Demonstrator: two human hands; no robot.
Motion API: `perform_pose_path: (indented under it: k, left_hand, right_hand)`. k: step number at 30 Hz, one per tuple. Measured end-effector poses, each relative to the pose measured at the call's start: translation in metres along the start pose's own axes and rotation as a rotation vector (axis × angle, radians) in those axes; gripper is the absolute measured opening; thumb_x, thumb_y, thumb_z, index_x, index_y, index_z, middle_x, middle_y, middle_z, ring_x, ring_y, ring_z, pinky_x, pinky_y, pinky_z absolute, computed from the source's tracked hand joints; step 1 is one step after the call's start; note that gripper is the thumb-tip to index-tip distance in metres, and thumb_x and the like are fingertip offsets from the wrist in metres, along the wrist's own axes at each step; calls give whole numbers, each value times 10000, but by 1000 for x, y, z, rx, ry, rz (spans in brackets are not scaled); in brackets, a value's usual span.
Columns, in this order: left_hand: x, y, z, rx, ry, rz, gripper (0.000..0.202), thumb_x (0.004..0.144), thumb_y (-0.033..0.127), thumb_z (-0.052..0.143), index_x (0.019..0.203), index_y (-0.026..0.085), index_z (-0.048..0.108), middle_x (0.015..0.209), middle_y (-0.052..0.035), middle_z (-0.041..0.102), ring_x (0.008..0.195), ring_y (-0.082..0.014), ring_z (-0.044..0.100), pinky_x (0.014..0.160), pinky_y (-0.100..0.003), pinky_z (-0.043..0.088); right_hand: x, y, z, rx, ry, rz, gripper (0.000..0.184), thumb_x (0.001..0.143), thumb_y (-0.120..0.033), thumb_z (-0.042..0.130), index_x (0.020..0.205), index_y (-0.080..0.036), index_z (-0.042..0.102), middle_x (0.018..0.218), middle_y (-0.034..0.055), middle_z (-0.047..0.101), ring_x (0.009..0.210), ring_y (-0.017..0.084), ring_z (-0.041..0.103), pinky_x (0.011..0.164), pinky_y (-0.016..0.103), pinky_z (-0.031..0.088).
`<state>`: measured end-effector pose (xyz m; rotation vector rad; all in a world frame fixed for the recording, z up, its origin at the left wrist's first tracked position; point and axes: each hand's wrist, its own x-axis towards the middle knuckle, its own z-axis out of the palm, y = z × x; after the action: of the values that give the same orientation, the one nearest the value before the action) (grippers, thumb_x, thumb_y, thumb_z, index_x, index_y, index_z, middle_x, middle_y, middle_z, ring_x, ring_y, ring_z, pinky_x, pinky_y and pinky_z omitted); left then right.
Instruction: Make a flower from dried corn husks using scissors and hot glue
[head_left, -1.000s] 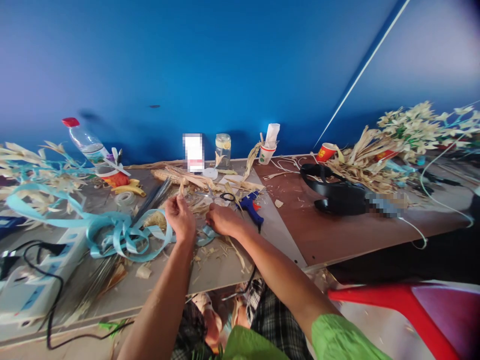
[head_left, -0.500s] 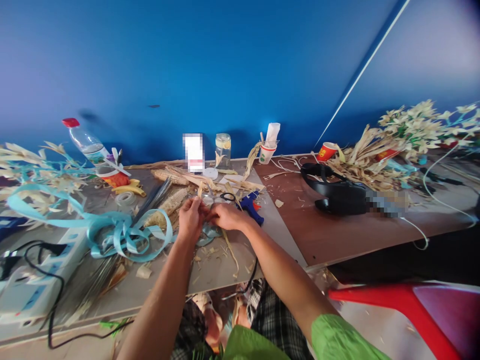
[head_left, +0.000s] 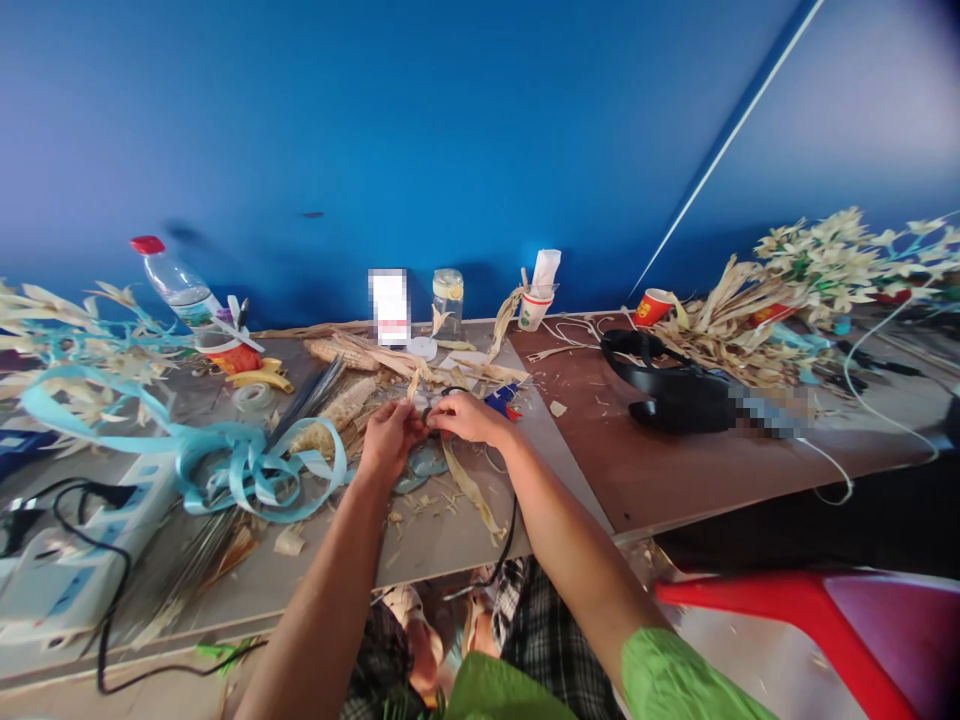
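Note:
My left hand [head_left: 391, 436] pinches a small pale corn husk piece [head_left: 413, 386], whose tip sticks up above the fingers. Close beside it, the fingers of my right hand [head_left: 471, 416] are pinched together at a long corn husk strip [head_left: 469, 487] that trails down toward the table's front edge. Exactly where the strip meets the fingers is hidden. A blue glue gun [head_left: 501, 399] lies just beyond my right wrist, partly covered by it. Below the hands is a translucent bluish coil [head_left: 426, 462], and left of them a bare corncob [head_left: 341, 412].
Light blue ribbon [head_left: 259, 470] lies in loops at the left, near a white power strip [head_left: 97, 550]. A bottle [head_left: 180, 285], a glass jar [head_left: 448, 300] and a paper cup [head_left: 535, 308] stand at the back. Right are a black headset [head_left: 682, 395] and a husk pile [head_left: 727, 330].
My hands have shifted slightly right, and my right hand covers more of the glue gun. The long husk strip below has swung right and shows its broader side.

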<state>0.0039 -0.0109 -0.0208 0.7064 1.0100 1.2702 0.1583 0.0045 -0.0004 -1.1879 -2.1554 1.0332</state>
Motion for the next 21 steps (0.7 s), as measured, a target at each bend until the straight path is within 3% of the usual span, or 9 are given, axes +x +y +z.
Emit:
perform_pose_path:
  k: [2, 4, 9, 12, 15, 18, 21]
  left_hand:
    - [0, -3, 0, 77, -36, -33, 247, 656, 336, 662, 658, 135, 518, 518, 24, 523, 442, -81, 513, 479, -222, 475]
    - [1, -6, 0, 139, -45, -42, 257, 658, 350, 661, 657, 135, 519, 509, 24, 523, 430, -81, 511, 469, -222, 475]
    - [1, -8, 2, 197, -33, -15, 271, 652, 363, 664, 643, 142, 508, 495, 36, 515, 420, -74, 494, 496, -247, 501]
    - [-1, -6, 4, 210, -37, 11, 281, 643, 378, 669, 659, 141, 518, 519, 35, 528, 427, -75, 498, 499, -243, 492]
    - [-4, -1, 6, 217, -43, 61, 300, 649, 409, 660, 672, 143, 525, 550, 30, 544, 443, -77, 509, 490, -222, 461]
    - [-5, 1, 6, 212, -36, 117, 299, 652, 414, 659, 672, 147, 526, 559, 36, 542, 451, -73, 502, 486, -206, 429]
    - [-4, 0, 6, 204, -35, 157, 289, 661, 409, 653, 675, 147, 530, 562, 37, 540, 453, -72, 494, 483, -204, 409]
  right_hand:
    - [2, 2, 1, 15, 58, -10, 213, 807, -279, 530, 801, -128, 679, 595, -11, 586, 568, 106, 518, 561, 204, 367]
    - [5, 6, 3, 39, 222, 6, 210, 806, -280, 519, 831, -132, 666, 642, 1, 602, 602, 118, 535, 600, 219, 397]
    - [11, 23, -7, 83, 965, 110, 263, 796, -261, 496, 999, -121, 588, 994, 110, 611, 854, 168, 568, 762, 278, 452]
    - [9, 30, -18, 46, 1219, 138, 270, 809, -266, 463, 1026, -137, 559, 1054, 128, 578, 907, 175, 553, 800, 298, 453]
    - [6, 30, -24, 13, 1259, 144, 267, 811, -247, 448, 1029, -136, 554, 1022, 120, 587, 885, 171, 554, 792, 293, 453]
    - [4, 27, -26, -77, 1184, 152, 244, 815, -225, 440, 986, -135, 589, 973, 104, 622, 866, 173, 557, 800, 288, 437]
    - [2, 29, -30, -237, 1081, 268, 224, 804, -192, 456, 913, -162, 649, 941, 79, 661, 901, 193, 548, 868, 315, 384]
